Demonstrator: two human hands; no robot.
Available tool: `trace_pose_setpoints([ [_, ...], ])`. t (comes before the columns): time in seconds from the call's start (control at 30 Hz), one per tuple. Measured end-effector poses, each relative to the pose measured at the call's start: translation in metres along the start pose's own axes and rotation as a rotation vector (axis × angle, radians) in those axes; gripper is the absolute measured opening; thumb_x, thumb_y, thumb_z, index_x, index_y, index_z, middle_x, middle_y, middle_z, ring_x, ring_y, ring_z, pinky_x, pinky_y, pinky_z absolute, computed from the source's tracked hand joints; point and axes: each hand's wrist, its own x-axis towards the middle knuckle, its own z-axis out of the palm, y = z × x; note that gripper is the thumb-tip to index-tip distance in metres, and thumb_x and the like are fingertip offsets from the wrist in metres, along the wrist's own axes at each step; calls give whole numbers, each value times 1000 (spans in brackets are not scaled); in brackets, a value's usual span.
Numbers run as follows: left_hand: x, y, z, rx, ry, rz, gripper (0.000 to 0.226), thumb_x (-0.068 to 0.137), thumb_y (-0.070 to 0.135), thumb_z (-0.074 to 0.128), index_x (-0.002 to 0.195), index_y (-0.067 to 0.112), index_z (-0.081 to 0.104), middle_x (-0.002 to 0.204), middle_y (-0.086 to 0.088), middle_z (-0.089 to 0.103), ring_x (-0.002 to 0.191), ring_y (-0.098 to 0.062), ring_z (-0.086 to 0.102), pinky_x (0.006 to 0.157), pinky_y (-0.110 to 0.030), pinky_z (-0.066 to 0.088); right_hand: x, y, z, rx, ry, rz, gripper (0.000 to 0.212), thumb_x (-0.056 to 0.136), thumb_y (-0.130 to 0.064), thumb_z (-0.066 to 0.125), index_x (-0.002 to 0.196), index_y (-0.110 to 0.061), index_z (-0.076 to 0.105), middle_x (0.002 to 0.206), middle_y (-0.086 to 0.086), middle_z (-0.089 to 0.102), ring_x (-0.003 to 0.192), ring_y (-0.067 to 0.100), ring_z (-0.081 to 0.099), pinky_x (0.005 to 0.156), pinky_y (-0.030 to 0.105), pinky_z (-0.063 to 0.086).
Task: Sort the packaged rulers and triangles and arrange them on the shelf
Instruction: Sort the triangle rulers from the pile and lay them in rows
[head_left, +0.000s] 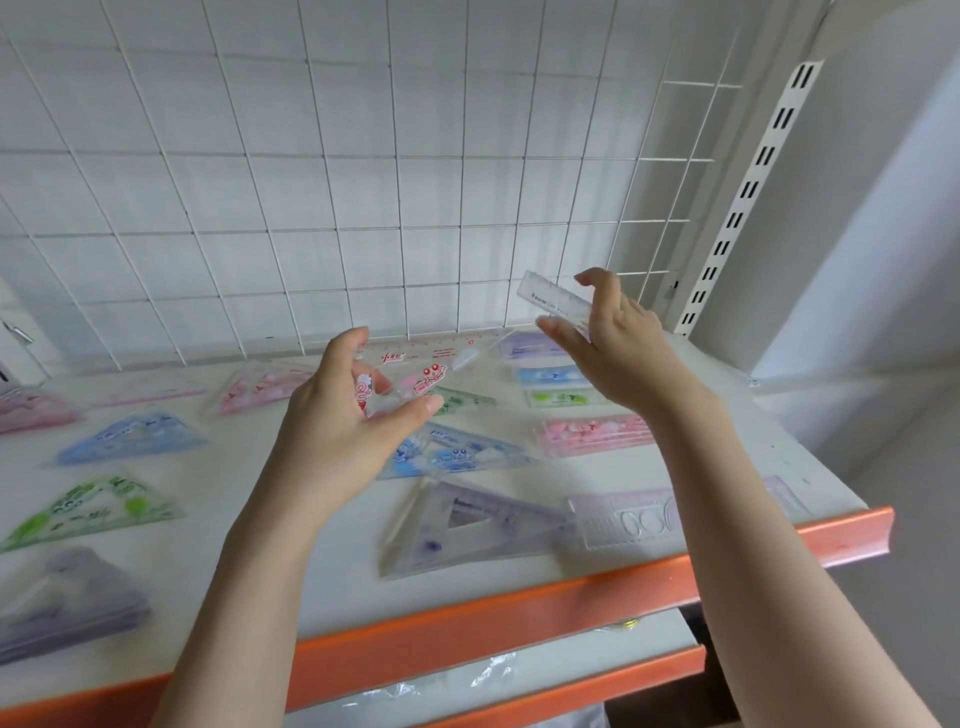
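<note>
The white shelf (727, 447) with an orange front edge, backed by a wire grid panel (363, 182), carries packaged triangles in pink, blue, green and purple at left and centre, with small packaged rulers stacked by colour at right. The left hand (343, 415) is raised above the shelf, its fingers curled round a red-printed clear triangle pack (415, 371). The right hand (613, 343) pinches a clear ruler (553, 296), held in the air near the grid.
</note>
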Motion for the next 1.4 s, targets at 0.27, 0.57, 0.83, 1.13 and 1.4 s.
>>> trace_pose_setpoints([
  [0.27, 12, -6, 0, 23, 8, -26, 80, 73, 44, 73, 141, 31, 32, 97, 19, 54, 106, -10, 46, 86, -26, 33, 32, 29, 21, -59, -228, -86, 38, 92, -36, 56, 122, -13, 51, 117, 3, 57, 104, 25, 56, 87, 35, 37],
  [0.57, 16, -18, -9, 71, 34, -67, 80, 73, 39, 75, 141, 32, 32, 105, 10, 59, 104, -9, 46, 86, -24, 32, 64, 47, 32, -233, -339, -119, 41, 94, -34, 54, 132, -20, 50, 135, -1, 54, 118, 22, 53, 101, 36, 31],
  [0.83, 21, -31, -18, 149, 5, -30, 71, 74, 33, 75, 135, 32, 39, 109, 8, 58, 102, -11, 46, 84, -24, 32, 61, 42, 44, -169, -389, -54, 51, 93, -34, 55, 140, -20, 40, 138, 4, 49, 125, 25, 45, 101, 38, 33],
  [1.13, 31, -56, -33, 398, -106, -14, 66, 73, 50, 69, 128, 24, 43, 126, 0, 49, 110, -18, 51, 92, -32, 41, 25, -44, 33, 50, -370, -137, 41, 93, -36, 53, 131, -20, 51, 132, 2, 54, 121, 21, 49, 101, 35, 38],
  [1.4, 79, -89, -65, 630, -78, -19, 72, 74, 54, 69, 131, 17, 45, 127, -8, 48, 115, -30, 48, 93, -37, 40, -10, -115, 39, 195, -372, -187, 38, 94, -34, 53, 130, -21, 53, 130, -3, 54, 118, 18, 51, 99, 35, 41],
])
